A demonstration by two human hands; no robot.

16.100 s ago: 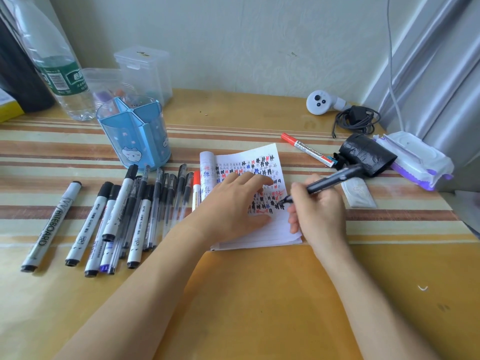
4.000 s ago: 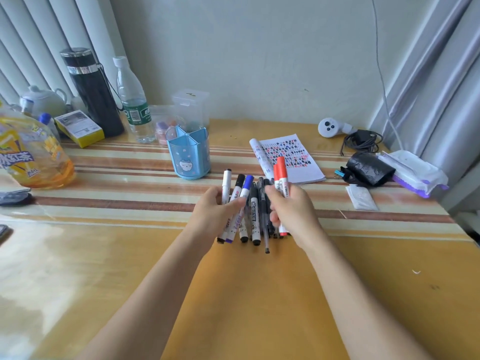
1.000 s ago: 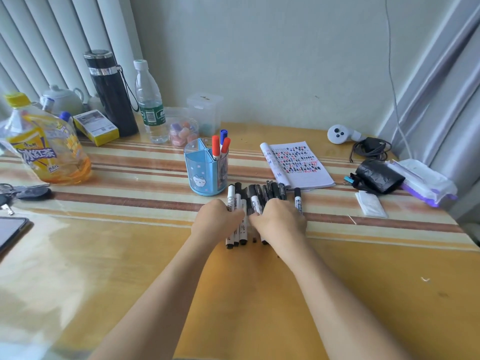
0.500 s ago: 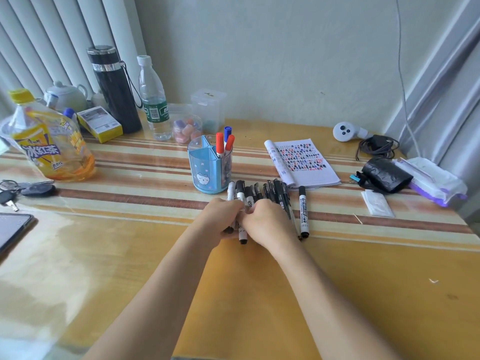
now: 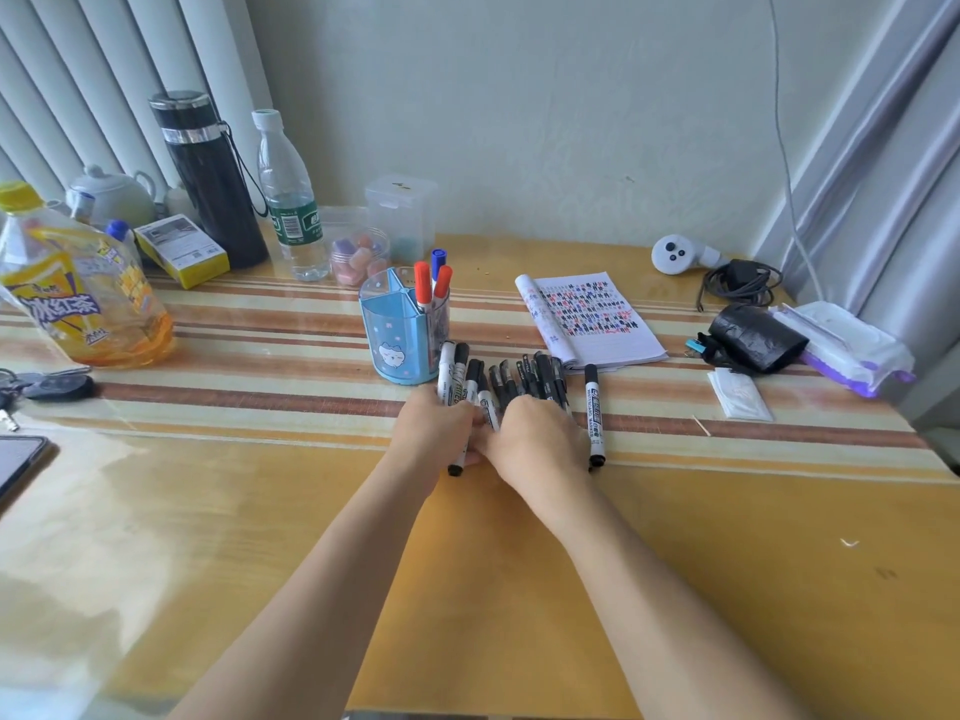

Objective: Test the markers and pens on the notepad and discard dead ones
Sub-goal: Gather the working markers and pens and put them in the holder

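Observation:
A bundle of black-capped markers and pens [image 5: 511, 381] lies side by side on the table, just in front of the blue pen holder [image 5: 395, 337]. My left hand [image 5: 434, 433] grips the white-bodied markers at the bundle's left side. Beside it, my right hand [image 5: 537, 439] curls over the black pens on the right side, with its fingertips hidden. One black-capped marker [image 5: 595, 415] lies apart, right of my right hand. Two red markers and a blue one [image 5: 432, 280] stand in the holder. The notepad [image 5: 618, 340] lies open behind, covered with test marks.
At the back left stand a yellow drink bottle [image 5: 78, 293], a black flask [image 5: 208, 179], a water bottle [image 5: 288, 200] and clear boxes [image 5: 400, 210]. A black pouch [image 5: 753, 337], a wipes pack [image 5: 841, 345], a cable and a white controller [image 5: 675, 254] sit at the right. Keys and a phone lie at the left edge.
Since 4 s ago the red and blue markers have gone into the holder. In the last second both hands closed together on the bundle, and one marker was left apart at the right.

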